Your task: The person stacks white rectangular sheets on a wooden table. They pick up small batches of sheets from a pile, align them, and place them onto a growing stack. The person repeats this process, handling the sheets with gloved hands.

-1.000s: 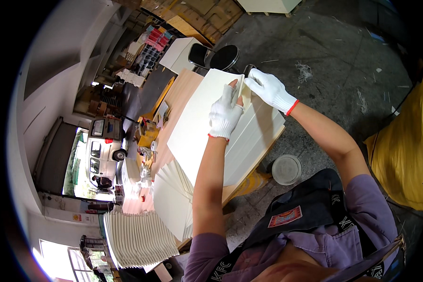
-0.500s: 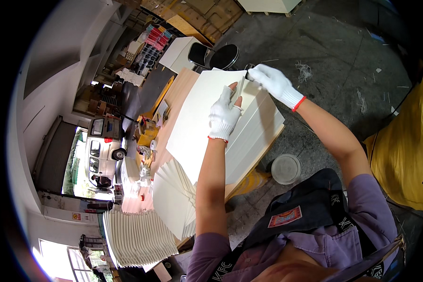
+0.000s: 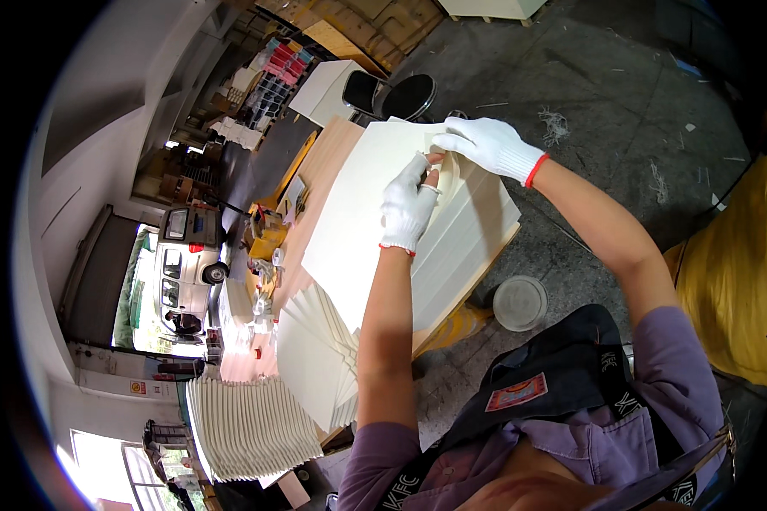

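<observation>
A tall stack of large white sheets [image 3: 358, 187], paper or thin card, lies at the table's far right corner. My left hand [image 3: 407, 209], in a white glove with bare fingertips showing, rests on the top sheet. Its fingers are bent at the sheet's right edge, pinching it. Across from it my right hand [image 3: 487, 146], in a white glove with a red cuff, is closed at the far right corner. Its fingertips are partly hidden. Between both hands the sheet edge bends up in a curl. Lower layers of the stack show as steps along the right side.
Fanned white sheets [image 3: 311, 349] and a thick wavy pile [image 3: 247, 426] stand nearer on the left. The wooden table [image 3: 315, 175] holds a yellow container [image 3: 267, 234]. A round stool [image 3: 409, 98], a bucket [image 3: 520, 304] and a yellow sack [image 3: 733, 264] are around it.
My right hand has moved left and in over the sheets, close to my left fingertips. The sheet edge between the hands now curls up. My left hand has barely shifted.
</observation>
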